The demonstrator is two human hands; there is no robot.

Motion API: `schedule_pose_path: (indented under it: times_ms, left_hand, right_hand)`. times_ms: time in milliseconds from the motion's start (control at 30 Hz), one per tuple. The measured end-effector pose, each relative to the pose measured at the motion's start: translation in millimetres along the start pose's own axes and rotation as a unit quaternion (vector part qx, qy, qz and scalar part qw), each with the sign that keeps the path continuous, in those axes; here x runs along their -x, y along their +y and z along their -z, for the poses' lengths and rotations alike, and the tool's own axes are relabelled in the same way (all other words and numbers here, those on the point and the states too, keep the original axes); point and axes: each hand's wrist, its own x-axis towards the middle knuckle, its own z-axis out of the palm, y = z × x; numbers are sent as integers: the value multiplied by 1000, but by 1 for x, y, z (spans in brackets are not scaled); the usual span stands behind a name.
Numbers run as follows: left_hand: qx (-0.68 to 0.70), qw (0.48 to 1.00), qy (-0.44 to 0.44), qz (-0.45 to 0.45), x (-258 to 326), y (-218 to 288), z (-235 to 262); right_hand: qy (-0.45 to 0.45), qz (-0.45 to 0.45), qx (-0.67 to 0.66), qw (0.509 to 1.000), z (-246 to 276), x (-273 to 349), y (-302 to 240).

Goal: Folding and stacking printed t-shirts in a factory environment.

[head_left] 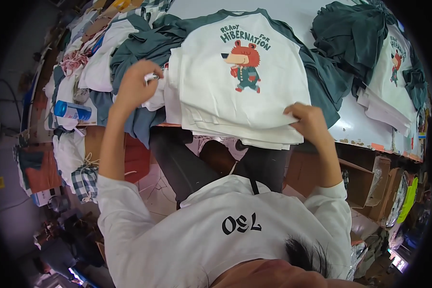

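A stack of white raglan shirts with dark green sleeves lies before me, the top shirt (201,86) face up with a printed bear on its front. At its lower right corner my right hand (308,121) pinches the hem, fingers closed on the fabric. My left hand (140,82) is raised just left of the stack with curled fingers. In it is a small white object (151,77), mostly covered, whose kind I cannot make out. Green fabric (149,48) lies bunched beyond that hand.
At the left a blue spray can (72,111) lies on its side among heaped garments. More green and white shirts (355,38) are piled on the right of the white table (343,129). Cardboard boxes (355,177) stand below its front edge.
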Motion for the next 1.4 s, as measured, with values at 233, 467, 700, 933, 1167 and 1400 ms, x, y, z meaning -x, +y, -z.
schedule_pose_path:
  times_ms: [233, 467, 700, 933, 1167, 1400]
  left_hand:
    - [99, 965, 77, 229, 46, 46, -98]
    - [193, 956, 157, 154, 35, 61, -113]
    - [44, 968, -29, 246, 77, 71, -90]
    - [337, 885, 263, -184, 79, 205, -23]
    - [812, 467, 329, -122, 97, 295, -27]
    - [825, 492, 278, 3, 124, 299, -39]
  right_hand:
    - [11, -32, 60, 998, -26, 12, -14]
    - [103, -87, 21, 991, -8, 23, -39]
    - [-107, -149, -1, 983, -38, 36, -40]
    - [-35, 93, -296, 950, -1, -2, -112]
    - [-57, 8, -403, 913, -46, -4, -119]
    - [281, -243, -100, 923, -86, 11, -9]
